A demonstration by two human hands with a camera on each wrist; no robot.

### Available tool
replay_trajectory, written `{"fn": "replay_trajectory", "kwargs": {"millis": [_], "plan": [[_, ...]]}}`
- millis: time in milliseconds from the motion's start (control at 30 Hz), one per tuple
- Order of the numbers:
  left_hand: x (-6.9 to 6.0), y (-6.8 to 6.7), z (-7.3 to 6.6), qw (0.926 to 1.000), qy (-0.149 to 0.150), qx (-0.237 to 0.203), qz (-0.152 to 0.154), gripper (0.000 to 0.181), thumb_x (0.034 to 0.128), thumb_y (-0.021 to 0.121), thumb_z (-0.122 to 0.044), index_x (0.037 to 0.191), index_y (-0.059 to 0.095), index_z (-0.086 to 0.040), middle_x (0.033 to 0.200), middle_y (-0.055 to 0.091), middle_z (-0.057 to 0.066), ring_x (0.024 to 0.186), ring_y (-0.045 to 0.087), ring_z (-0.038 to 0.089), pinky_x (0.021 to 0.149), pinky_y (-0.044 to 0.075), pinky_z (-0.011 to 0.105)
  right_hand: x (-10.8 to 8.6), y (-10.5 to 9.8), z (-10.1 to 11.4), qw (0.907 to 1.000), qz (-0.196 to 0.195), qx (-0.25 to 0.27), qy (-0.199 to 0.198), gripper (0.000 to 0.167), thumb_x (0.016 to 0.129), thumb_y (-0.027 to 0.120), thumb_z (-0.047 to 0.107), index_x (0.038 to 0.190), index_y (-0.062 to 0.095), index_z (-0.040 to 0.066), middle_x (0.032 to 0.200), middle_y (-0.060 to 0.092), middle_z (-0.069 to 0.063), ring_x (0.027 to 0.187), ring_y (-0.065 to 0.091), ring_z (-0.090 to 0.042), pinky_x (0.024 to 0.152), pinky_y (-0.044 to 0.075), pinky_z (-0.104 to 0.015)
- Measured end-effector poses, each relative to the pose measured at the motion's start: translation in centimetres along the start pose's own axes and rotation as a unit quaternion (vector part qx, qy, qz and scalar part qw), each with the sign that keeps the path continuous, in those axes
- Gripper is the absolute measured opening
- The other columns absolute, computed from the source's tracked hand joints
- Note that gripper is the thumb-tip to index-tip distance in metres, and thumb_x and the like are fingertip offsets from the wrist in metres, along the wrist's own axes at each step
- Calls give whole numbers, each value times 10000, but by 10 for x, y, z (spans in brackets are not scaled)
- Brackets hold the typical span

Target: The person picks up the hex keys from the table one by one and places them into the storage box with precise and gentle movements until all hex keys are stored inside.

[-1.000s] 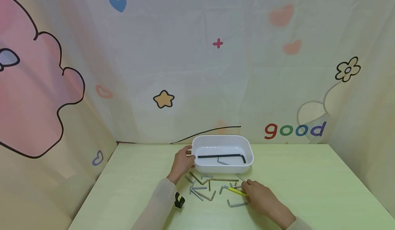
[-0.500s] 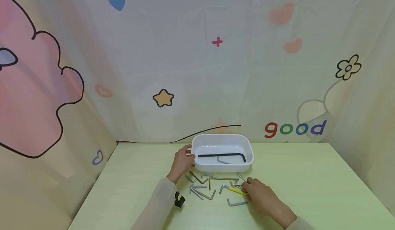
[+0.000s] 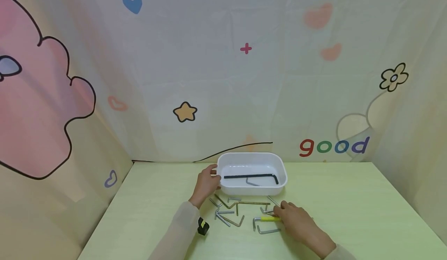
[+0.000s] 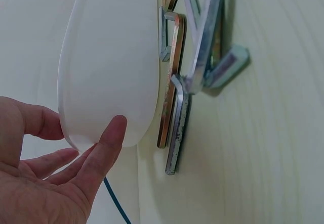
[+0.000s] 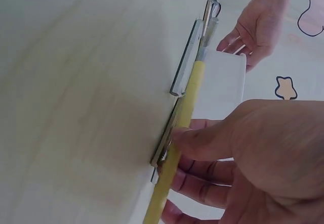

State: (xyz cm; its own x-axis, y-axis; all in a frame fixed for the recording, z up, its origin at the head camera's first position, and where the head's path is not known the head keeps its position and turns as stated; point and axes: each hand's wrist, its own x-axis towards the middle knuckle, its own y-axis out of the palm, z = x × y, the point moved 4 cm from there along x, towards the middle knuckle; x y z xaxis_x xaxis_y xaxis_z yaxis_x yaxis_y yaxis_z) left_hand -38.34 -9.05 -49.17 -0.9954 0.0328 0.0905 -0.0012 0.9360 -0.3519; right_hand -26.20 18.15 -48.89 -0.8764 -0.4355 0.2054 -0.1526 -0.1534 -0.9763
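My left hand [image 3: 207, 183] holds the left end of a white plastic tub [image 3: 251, 190], its fingers and thumb spread about the corner in the left wrist view. Inside the tub lie a long black hex key [image 3: 249, 175] and a small silver hex key [image 3: 253, 183]. My right hand [image 3: 293, 221] pinches a hex key with a yellow sleeve [image 3: 270, 219] between thumb and fingers; in the right wrist view the yellow shaft [image 5: 188, 100] runs past the thumb. Its bent silver end points toward the near side. Silver hex keys [image 3: 269, 231] lie close to that hand.
Several loose hex keys, silver and brass-coloured, lie in front of the tub, among them a long brass-coloured hex key [image 3: 253, 203]. A black object with a yellow mark [image 3: 203, 226] is beside the left sleeve. A printed curtain [image 3: 223, 77] stands behind the table [image 3: 335, 198].
The yellow-sleeved hex key has turned in my right hand, its bent end swinging toward the near side and slightly right. My left hand and the tub stay in place.
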Motion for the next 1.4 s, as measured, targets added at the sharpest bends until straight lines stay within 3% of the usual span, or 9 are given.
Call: {"fn": "replay_trajectory", "kwargs": {"millis": [300,800,1167,1400], "plan": [[-3,0,-2,10000,-17,-6,30,514,885,533,-55,1390,490,26,1199,627,291,982,694,378,662,627,369,4,-13,3,9995,-134,-285,-58,266,819,699,-13,952,577,182,813,502,51,767,462,-141,570,360,-281],[-1,0,2,10000,-33,-28,13,517,876,531,-53,1387,497,19,1199,630,292,984,696,374,648,626,359,9,-23,7,9962,-616,-569,-222,359,749,737,-58,941,566,193,864,533,42,825,494,-162,612,374,-293],[-1,0,0,10000,-80,-47,-28,518,873,530,-55,1386,503,7,1198,634,278,989,697,354,664,628,379,19,-30,8,9961,-776,-331,-249,337,777,756,-31,978,610,196,900,579,44,860,511,-161,656,368,-286],[-1,0,-1,9999,-96,-23,-16,518,872,532,-59,1385,504,7,1200,633,278,1000,695,354,667,628,383,23,-40,9,9944,-950,-355,-303,347,757,750,-66,942,588,178,887,582,14,830,521,-186,616,366,-277]]}}
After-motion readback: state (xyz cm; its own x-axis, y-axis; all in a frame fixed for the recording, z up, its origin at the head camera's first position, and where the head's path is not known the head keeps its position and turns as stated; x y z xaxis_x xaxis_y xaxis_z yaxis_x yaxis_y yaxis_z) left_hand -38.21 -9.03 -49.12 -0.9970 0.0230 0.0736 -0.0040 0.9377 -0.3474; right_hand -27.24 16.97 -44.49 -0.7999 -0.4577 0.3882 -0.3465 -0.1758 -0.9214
